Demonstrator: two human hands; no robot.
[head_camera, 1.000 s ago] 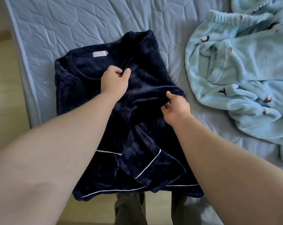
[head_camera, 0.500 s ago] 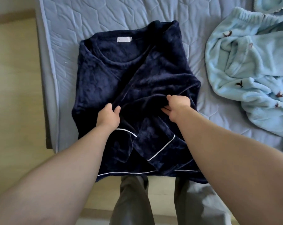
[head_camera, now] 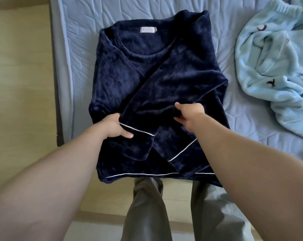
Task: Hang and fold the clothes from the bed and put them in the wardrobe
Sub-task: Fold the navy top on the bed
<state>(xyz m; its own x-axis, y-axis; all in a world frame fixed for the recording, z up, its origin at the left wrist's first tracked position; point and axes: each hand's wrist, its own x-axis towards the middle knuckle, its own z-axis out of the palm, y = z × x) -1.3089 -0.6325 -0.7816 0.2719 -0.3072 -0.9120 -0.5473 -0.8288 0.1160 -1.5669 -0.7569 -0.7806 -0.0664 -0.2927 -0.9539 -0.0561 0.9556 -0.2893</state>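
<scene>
Navy plush cloth is held in both hands: the left hand (head_camera: 114, 126) grips a sleeve cuff (head_camera: 140, 136) edged with white piping, its thumb lying on top along the piping and its fingers tucked under the fabric out of sight, so how they lie I cannot tell. The right hand (head_camera: 190, 114) pinches a raised fold of the same cloth between the thumb above and the curled fingers (head_camera: 179, 121) below, just to the right of the left hand. Both hold the dark navy fleece top (head_camera: 147, 75), which lies front up on the bed (head_camera: 112, 9) with its neckline far from the person and a small pale label (head_camera: 148, 29) inside the collar. Its sleeves are folded in across the chest, one running slantwise from the far right shoulder down to the left hand. The piped hem (head_camera: 140, 174) hangs over the near edge of the mattress, above the person's grey trousers (head_camera: 147, 206). A crumpled pale blue fleece garment (head_camera: 272, 66) with small dark motifs lies on the bed to the right, apart from the top. Wooden floor (head_camera: 20, 66) shows to the left.
</scene>
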